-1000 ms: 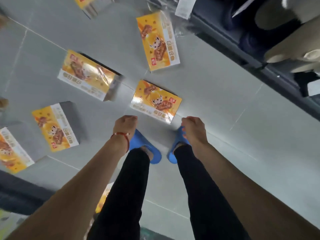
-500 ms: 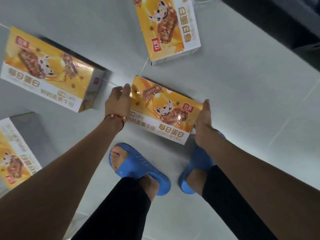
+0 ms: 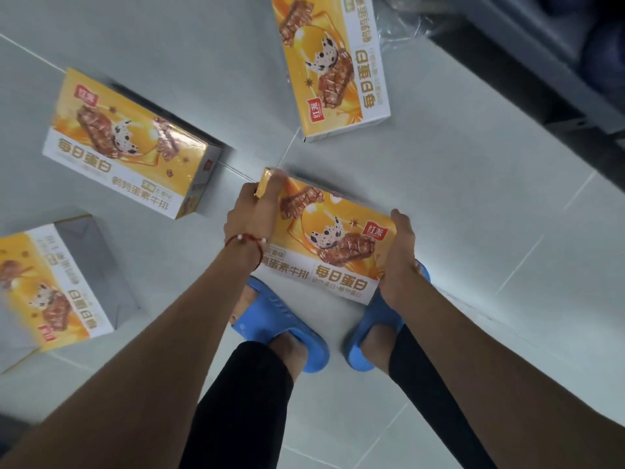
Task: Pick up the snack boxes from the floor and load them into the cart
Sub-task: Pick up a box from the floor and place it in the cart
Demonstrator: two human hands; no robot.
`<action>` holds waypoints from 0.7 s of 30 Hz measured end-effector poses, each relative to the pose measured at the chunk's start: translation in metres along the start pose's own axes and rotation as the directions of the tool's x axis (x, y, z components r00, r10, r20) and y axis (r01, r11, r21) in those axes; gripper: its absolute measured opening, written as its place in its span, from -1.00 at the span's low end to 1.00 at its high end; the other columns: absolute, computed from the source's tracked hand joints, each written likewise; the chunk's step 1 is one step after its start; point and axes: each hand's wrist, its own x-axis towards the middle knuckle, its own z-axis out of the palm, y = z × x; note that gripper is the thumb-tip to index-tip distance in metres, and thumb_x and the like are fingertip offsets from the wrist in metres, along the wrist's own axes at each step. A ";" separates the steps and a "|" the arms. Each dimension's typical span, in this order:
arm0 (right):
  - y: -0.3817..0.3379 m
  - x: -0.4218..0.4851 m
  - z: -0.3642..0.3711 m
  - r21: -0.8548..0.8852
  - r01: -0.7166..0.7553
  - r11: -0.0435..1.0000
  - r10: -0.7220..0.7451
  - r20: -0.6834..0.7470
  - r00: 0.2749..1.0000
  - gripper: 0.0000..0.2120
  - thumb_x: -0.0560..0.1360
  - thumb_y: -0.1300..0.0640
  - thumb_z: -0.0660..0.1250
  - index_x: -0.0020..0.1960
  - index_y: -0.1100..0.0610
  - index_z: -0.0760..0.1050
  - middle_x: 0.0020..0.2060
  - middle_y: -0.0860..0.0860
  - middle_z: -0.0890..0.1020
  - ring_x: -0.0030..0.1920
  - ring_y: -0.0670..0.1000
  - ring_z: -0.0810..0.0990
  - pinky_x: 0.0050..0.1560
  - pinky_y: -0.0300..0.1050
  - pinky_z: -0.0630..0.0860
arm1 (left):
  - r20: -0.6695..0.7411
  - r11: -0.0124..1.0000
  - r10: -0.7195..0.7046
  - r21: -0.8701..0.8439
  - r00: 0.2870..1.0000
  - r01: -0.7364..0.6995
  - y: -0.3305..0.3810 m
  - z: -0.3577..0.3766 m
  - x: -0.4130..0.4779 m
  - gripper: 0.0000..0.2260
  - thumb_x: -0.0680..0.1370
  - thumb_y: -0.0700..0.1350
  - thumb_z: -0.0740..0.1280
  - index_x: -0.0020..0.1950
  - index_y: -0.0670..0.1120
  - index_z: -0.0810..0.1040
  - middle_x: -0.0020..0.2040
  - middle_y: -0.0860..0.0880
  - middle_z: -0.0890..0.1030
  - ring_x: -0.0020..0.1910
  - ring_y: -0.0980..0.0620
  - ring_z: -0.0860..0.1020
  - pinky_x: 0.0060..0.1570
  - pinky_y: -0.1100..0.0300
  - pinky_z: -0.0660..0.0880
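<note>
A yellow and white snack box (image 3: 329,238) sits just in front of my blue slippers, held between both hands. My left hand (image 3: 252,214) grips its left end, thumb over the top corner. My right hand (image 3: 399,255) grips its right end, thumb on the top edge. Whether the box still touches the floor I cannot tell. Three more boxes of the same kind lie on the grey tiles: one (image 3: 130,143) at the left, one (image 3: 333,66) at the top centre, one (image 3: 54,286) at the far left edge. The cart is out of sight.
My feet in blue slippers (image 3: 280,330) stand right under the held box. A dark shelf base (image 3: 541,79) runs along the upper right, with crumpled clear plastic (image 3: 400,23) beside it. Bare tiled floor (image 3: 490,214) lies to the right.
I have bent lower and the boxes fill more of the view. Both hands went from hanging above the box to closing on its two ends.
</note>
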 end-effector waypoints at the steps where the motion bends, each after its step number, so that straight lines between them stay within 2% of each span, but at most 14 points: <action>1: 0.010 0.014 -0.008 -0.009 0.002 1.000 -0.002 -0.040 0.999 -0.30 0.22 -0.69 0.26 0.03 -0.16 0.55 0.14 0.08 0.66 0.16 0.16 0.65 0.31 0.17 0.47 | 0.002 0.999 -0.025 -0.048 1.000 0.025 0.001 -0.009 -0.015 -0.35 0.39 0.48 0.14 0.26 0.06 0.48 0.11 -0.08 0.57 0.14 -0.19 0.52 0.30 -0.14 0.40; 2: 0.016 0.017 -0.016 -0.029 -0.003 1.000 0.000 -0.084 0.996 -0.16 0.07 -0.76 0.25 0.10 -0.21 0.58 0.20 0.10 0.65 0.21 0.21 0.64 0.35 0.24 0.42 | 0.006 0.994 -0.052 -0.099 0.999 0.052 0.001 -0.017 -0.029 -0.33 0.36 0.48 0.16 0.27 0.06 0.46 0.09 -0.05 0.55 0.13 -0.17 0.53 0.30 -0.14 0.41; 3: 0.019 0.011 -0.023 -0.053 0.006 0.999 -0.011 -0.097 0.995 -0.09 0.02 -0.78 0.23 0.19 -0.28 0.58 0.19 0.07 0.65 0.20 0.23 0.63 0.35 0.28 0.41 | 0.013 0.986 -0.075 -0.145 0.997 0.076 0.000 -0.025 -0.044 -0.33 0.36 0.48 0.19 0.28 0.06 0.45 0.08 -0.02 0.54 0.11 -0.14 0.53 0.30 -0.13 0.41; 4: 0.017 0.003 -0.030 -0.067 0.041 0.997 -0.046 -0.072 0.996 -0.12 0.07 -0.75 0.24 0.24 -0.31 0.56 0.18 0.03 0.65 0.17 0.20 0.63 0.35 0.27 0.41 | 0.019 0.976 -0.091 -0.197 0.996 0.093 0.000 -0.032 -0.060 -0.33 0.36 0.49 0.22 0.29 0.08 0.44 0.07 0.00 0.54 0.10 -0.13 0.53 0.30 -0.13 0.42; 6: -0.003 -0.066 -0.032 -0.095 0.109 0.990 -0.110 -0.008 0.994 -0.33 0.23 -0.58 0.29 0.18 -0.21 0.59 0.16 -0.03 0.66 0.13 0.12 0.64 0.35 0.18 0.44 | 0.020 0.950 -0.101 -0.295 0.995 0.103 0.001 -0.049 -0.092 -0.38 0.31 0.51 0.26 0.19 0.13 0.45 0.07 0.00 0.58 0.10 -0.14 0.57 0.28 -0.16 0.45; 8: -0.018 -0.124 -0.039 -0.064 0.124 0.990 -0.122 0.038 0.992 -0.37 0.25 -0.45 0.34 0.19 -0.12 0.60 0.09 0.03 0.72 0.11 0.19 0.69 0.32 0.21 0.50 | 0.022 0.933 -0.116 -0.340 0.993 0.117 0.005 -0.066 -0.123 -0.37 0.25 0.51 0.27 0.14 0.13 0.46 0.08 -0.05 0.62 0.11 -0.17 0.59 0.24 -0.21 0.47; 11: -0.032 -0.194 -0.061 -0.022 0.206 0.978 -0.199 0.183 0.963 -0.43 0.27 -0.21 0.33 0.16 0.10 0.55 -0.02 0.17 0.72 -0.03 0.24 0.71 0.04 0.14 0.58 | 0.015 0.911 -0.123 -0.395 0.992 0.118 0.017 -0.092 -0.172 -0.40 0.27 0.43 0.31 0.15 0.09 0.44 0.06 -0.06 0.63 0.07 -0.17 0.62 0.20 -0.21 0.52; 15: -0.048 -0.273 -0.090 -0.019 0.320 0.947 -0.296 0.331 0.896 -0.44 0.45 -0.10 0.23 0.36 0.18 0.48 -0.01 0.16 0.70 -0.14 0.09 0.73 -0.30 -0.14 0.61 | -0.005 0.898 -0.103 -0.431 0.995 0.091 0.035 -0.127 -0.239 -0.52 0.40 0.26 0.37 0.21 0.04 0.44 0.02 -0.05 0.66 0.03 -0.15 0.65 0.09 -0.07 0.57; 16: -0.051 -0.290 -0.098 -0.021 0.341 0.940 -0.311 0.356 0.881 -0.44 0.45 -0.09 0.22 0.37 0.16 0.48 0.00 0.13 0.70 -0.11 0.08 0.73 -0.30 -0.15 0.61 | 0.000 0.899 -0.098 -0.430 0.995 0.089 0.039 -0.136 -0.257 -0.52 0.42 0.23 0.38 0.24 0.02 0.47 0.03 -0.05 0.67 0.04 -0.15 0.65 0.07 -0.03 0.56; 18: -0.057 -0.328 -0.113 -0.023 0.364 0.931 -0.328 0.385 0.863 -0.40 0.40 -0.08 0.22 0.38 0.13 0.48 0.03 0.12 0.70 -0.01 0.14 0.71 -0.21 -0.09 0.61 | 0.021 0.897 -0.104 -0.430 0.994 0.103 0.045 -0.152 -0.289 -0.42 0.35 0.28 0.38 0.28 0.02 0.53 0.07 -0.07 0.69 0.04 -0.15 0.66 0.12 -0.04 0.56; 19: -0.061 -0.347 -0.120 -0.012 0.378 0.926 -0.343 0.396 0.852 -0.39 0.39 -0.08 0.22 0.39 0.11 0.49 0.05 0.12 0.70 0.03 0.18 0.70 -0.15 -0.05 0.60 | 0.036 0.891 -0.101 -0.442 0.994 0.107 0.047 -0.160 -0.306 -0.45 0.34 0.28 0.38 0.24 0.04 0.57 0.06 -0.07 0.71 0.03 -0.15 0.67 0.14 -0.06 0.56; 21: -0.067 -0.381 -0.137 0.024 0.410 0.912 -0.383 0.414 0.826 -0.40 0.39 -0.06 0.23 0.39 0.08 0.50 0.11 0.13 0.70 0.09 0.22 0.69 -0.05 0.03 0.61 | 0.064 0.876 -0.058 -0.476 0.996 0.081 0.054 -0.174 -0.341 -0.75 0.50 0.15 0.36 0.09 0.05 0.60 0.00 -0.06 0.73 -0.02 -0.12 0.69 0.09 0.02 0.56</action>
